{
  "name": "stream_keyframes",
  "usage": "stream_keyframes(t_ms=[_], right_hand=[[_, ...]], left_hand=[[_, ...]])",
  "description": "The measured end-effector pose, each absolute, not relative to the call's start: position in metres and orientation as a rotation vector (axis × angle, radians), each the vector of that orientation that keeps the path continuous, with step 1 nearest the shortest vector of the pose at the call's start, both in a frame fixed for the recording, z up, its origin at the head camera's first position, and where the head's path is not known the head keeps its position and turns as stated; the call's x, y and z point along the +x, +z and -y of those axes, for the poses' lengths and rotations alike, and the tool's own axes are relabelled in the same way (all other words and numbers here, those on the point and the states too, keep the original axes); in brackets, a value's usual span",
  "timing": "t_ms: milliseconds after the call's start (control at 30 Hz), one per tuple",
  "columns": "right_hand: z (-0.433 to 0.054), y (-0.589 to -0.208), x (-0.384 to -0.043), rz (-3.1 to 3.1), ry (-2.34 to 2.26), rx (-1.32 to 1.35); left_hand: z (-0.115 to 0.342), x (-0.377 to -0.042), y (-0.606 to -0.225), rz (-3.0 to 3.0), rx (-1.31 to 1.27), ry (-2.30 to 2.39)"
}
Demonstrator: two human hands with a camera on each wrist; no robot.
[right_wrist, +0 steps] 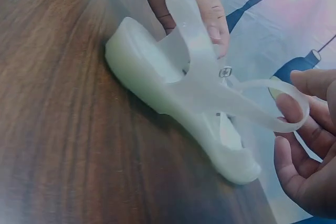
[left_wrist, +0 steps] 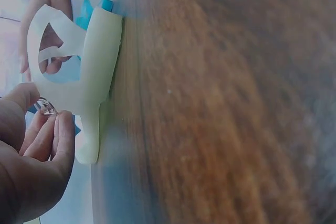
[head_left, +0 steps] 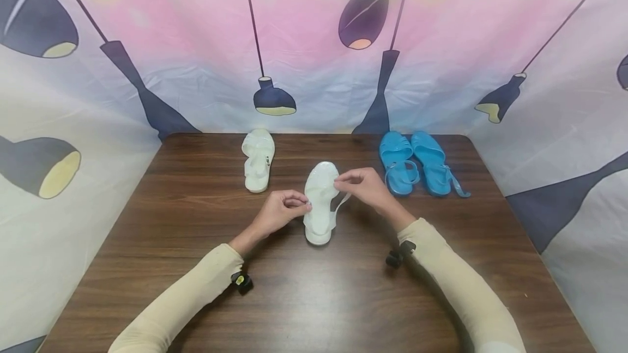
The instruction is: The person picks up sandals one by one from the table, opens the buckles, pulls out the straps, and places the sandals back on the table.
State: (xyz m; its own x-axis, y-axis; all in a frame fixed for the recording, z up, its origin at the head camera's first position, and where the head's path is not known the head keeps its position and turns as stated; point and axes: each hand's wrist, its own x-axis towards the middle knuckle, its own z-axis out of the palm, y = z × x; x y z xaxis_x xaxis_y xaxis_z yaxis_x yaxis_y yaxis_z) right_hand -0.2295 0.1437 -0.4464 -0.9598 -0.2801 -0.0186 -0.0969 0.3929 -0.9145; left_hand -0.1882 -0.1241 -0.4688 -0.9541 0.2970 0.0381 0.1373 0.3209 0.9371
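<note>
A white sandal (head_left: 319, 208) stands on the table in front of me, toe pointing away. At its left side my left hand (head_left: 281, 211) pinches the small metal buckle (left_wrist: 47, 107) between thumb and fingers. My right hand (head_left: 365, 187) is at the sandal's other side and holds the free end of the ankle strap (right_wrist: 262, 116) between thumb and fingers. In the right wrist view the strap bends into a loop at those fingertips, and the buckle (right_wrist: 225, 72) shows beyond it near the left hand (right_wrist: 194, 3).
Another white sandal (head_left: 259, 162) lies at the back left of the brown wooden table (head_left: 206, 298). Two blue sandals (head_left: 396, 162) sit side by side at the back right, the right one's strap (head_left: 458, 184) hanging loose. A curtain printed with lamps (head_left: 314, 26) hangs behind the table.
</note>
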Motion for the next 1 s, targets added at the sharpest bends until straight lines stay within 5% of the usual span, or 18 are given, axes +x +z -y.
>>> stream_keyframes(t_ms=[567,1000], right_hand=[[-0.112,-0.437,-0.253,-2.609,-1.271,-0.579],[-0.108,-0.450,-0.264,-2.658,-1.266,-0.466]], left_hand=[[0.122,-0.185,-0.470,-2.413,0.324,1.708],[0.122,-0.184,-0.469,-2.446,0.329,1.674]])
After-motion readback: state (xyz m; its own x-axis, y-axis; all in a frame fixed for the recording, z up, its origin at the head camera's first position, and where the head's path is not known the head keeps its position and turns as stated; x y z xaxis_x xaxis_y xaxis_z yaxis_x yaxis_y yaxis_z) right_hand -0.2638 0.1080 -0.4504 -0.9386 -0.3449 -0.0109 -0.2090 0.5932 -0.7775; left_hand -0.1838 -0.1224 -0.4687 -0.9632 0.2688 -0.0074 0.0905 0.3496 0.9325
